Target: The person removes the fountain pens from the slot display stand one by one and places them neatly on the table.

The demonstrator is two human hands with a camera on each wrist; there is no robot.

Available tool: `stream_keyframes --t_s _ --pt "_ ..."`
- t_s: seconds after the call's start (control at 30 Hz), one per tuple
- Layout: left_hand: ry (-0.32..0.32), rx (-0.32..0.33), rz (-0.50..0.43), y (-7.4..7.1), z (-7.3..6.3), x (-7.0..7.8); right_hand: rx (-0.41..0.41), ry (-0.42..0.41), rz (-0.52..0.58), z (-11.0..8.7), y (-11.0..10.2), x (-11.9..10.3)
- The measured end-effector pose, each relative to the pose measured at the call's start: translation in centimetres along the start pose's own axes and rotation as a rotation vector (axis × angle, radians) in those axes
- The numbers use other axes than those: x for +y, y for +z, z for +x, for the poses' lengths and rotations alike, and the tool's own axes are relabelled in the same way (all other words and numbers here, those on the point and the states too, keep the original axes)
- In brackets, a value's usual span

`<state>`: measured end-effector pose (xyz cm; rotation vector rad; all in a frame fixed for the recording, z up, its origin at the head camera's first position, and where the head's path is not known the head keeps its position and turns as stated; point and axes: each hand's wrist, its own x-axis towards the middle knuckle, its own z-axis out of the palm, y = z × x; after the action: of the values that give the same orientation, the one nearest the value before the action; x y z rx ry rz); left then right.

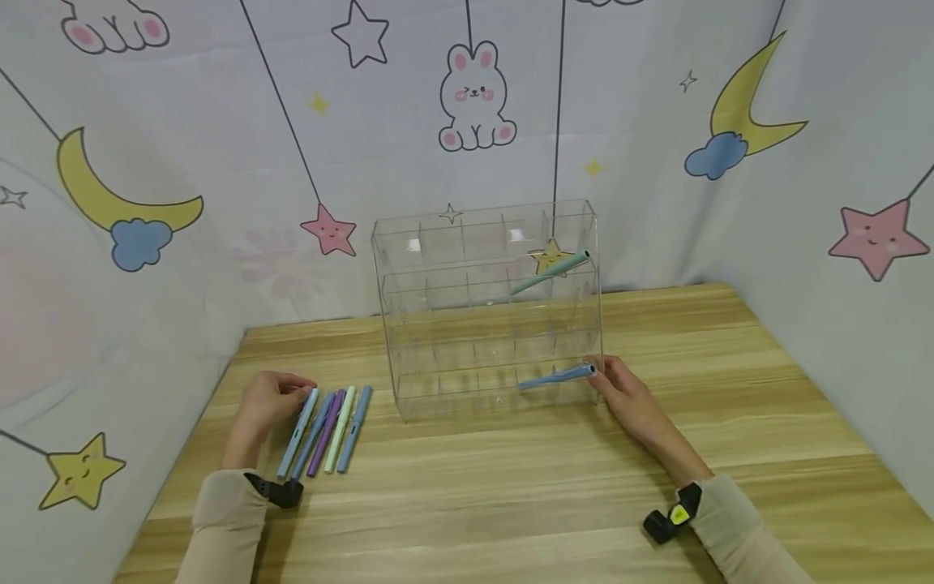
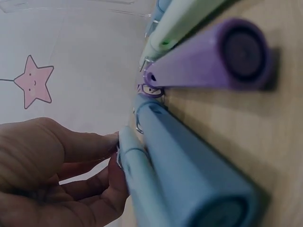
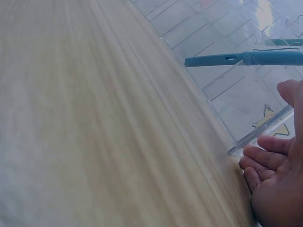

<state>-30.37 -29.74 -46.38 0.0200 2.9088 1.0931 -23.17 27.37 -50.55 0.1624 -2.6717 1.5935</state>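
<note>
My left hand [image 1: 270,404] pinches the upper end of a light blue pen [image 1: 297,432] between thumb and fingers, at its clip in the left wrist view. That pen is leftmost in a row with a darker blue pen [image 1: 310,440], a purple pen [image 1: 326,432], a pale green pen [image 1: 340,430] and another blue pen [image 1: 354,430]. At the lower right of a clear acrylic pen rack [image 1: 395,357], my right hand [image 1: 629,399] holds the side panel, thumb in front and fingers outside. Close by its thumb, a blue pen [image 1: 558,376] lies in the bottom tier.
A green pen [image 1: 550,272] leans in a higher tier of the rack, on the right. The rack is divided into many small compartments and stands on the wooden table [image 1: 496,503]. A printed curtain [image 1: 409,162] hangs behind and at both sides.
</note>
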Motion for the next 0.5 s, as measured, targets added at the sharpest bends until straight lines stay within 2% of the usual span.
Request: stream_keyframes --t_s 0.23,0.5 --pt "0.035 0.059 0.090 0.5 0.4 -0.1 -0.005 0.013 -0.015 -0.1 0.0 -0.2" --pt "0.094 0.084 0.155 1.2 0.8 0.1 -0.003 0.012 -0.018 -0.1 -0.1 -0.2"
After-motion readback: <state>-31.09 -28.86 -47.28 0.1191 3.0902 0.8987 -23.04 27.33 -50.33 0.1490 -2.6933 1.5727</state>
